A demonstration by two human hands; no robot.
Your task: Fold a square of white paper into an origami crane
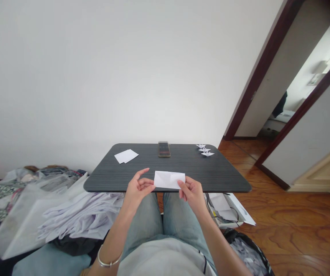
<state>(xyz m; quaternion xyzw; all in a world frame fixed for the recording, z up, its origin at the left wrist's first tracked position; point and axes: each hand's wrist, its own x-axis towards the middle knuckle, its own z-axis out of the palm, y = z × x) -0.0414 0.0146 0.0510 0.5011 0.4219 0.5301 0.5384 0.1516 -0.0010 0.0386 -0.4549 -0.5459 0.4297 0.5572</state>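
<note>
I see: slim silver bangle [109, 264] circling the left forearm [114, 237] | right forearm [218, 237] bare | light-blue jeans [144, 222], faded paler over thighs | off-white top [162, 258], thin dark line [205, 262] rightward

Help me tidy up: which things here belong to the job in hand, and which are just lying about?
Likely part of the job:
white paper in the right hand
loose sheets
paper birds

Likely just lying about:
phone
heaped cloth

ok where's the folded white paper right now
In the head view, the folded white paper is by the dark table's near edge, around mid-width, between the left hand and the right hand, which grips its right end.
</note>
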